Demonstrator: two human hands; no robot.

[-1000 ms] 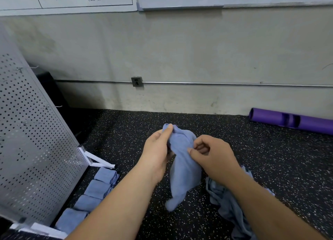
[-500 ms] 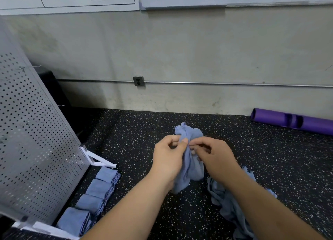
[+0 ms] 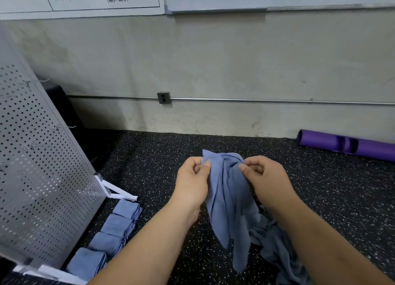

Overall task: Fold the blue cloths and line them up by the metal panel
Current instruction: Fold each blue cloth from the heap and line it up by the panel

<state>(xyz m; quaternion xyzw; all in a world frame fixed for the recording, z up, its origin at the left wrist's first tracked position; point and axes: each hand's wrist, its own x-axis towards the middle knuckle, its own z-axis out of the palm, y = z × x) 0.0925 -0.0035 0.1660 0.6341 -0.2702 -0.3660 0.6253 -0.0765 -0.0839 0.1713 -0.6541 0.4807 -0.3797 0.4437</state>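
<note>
A crumpled blue cloth [image 3: 229, 203] hangs in the air at the centre of the view. My left hand [image 3: 192, 182] pinches its upper left edge and my right hand [image 3: 267, 180] pinches its upper right edge. Its lower end dangles above the speckled black floor. A loose heap of blue cloths [image 3: 277, 250] lies on the floor under my right forearm. Several folded blue cloths [image 3: 116, 224] lie in a row along the foot of the perforated metal panel [image 3: 40, 177] at the left.
A white bracket [image 3: 116, 190] props the panel's base at the far end of the row. A purple roller [image 3: 350, 144] lies by the wall at the right. A conduit with an outlet box [image 3: 164, 97] runs along the grey wall.
My hands have moved apart along the cloth's top edge, spreading it out, and the cloth now hangs lower and wider than before.
</note>
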